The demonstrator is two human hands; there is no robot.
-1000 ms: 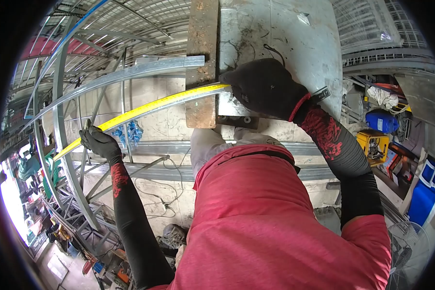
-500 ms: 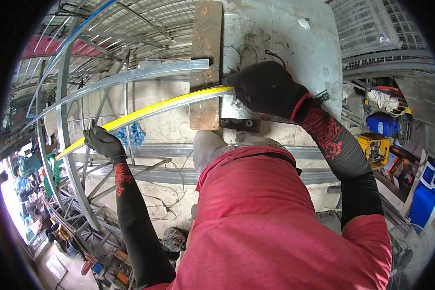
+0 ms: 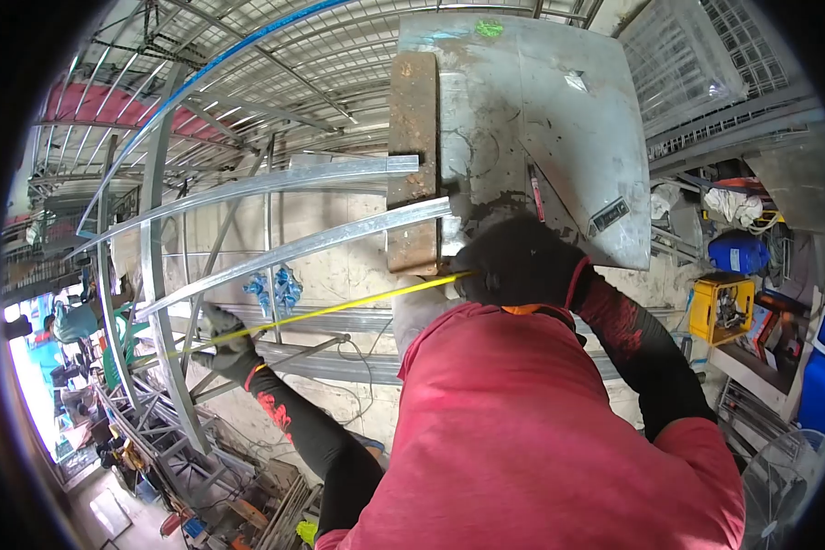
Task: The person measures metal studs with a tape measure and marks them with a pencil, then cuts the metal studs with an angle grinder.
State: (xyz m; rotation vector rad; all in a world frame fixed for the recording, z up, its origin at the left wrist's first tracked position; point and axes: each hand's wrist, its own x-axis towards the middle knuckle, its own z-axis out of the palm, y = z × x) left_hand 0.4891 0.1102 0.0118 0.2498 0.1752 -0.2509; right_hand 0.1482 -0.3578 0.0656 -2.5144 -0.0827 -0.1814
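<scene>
My right hand point(image 3: 518, 261), in a black glove, is closed at the right end of a yellow measuring tape point(image 3: 357, 303); the tape's case is not visible. The tape slants down-left to my gloved left hand point(image 3: 227, 345), where it passes between thumb and fingers. Above the tape and apart from it, a curved metal tube point(image 3: 312, 237) rests its right end on a rusty plate point(image 3: 413, 128). A second curved tube point(image 3: 284, 178) lies above the first. Near my right hand, a red-and-white marker point(image 3: 536, 194) and a dark rectangular tool point(image 3: 608, 215) lie on the metal table point(image 3: 577, 119).
Upright metal framing point(image 3: 160, 275) stands at the left. Long metal bars point(image 3: 339, 363) and a cable lie on the floor below the tape. At the right are a yellow machine point(image 3: 721, 309), a blue container point(image 3: 737, 251) and a fan point(image 3: 784, 486).
The tape has come off the lower curved tube and moved down toward my body with both hands. The view has shifted, and the marker on the table has come into sight.
</scene>
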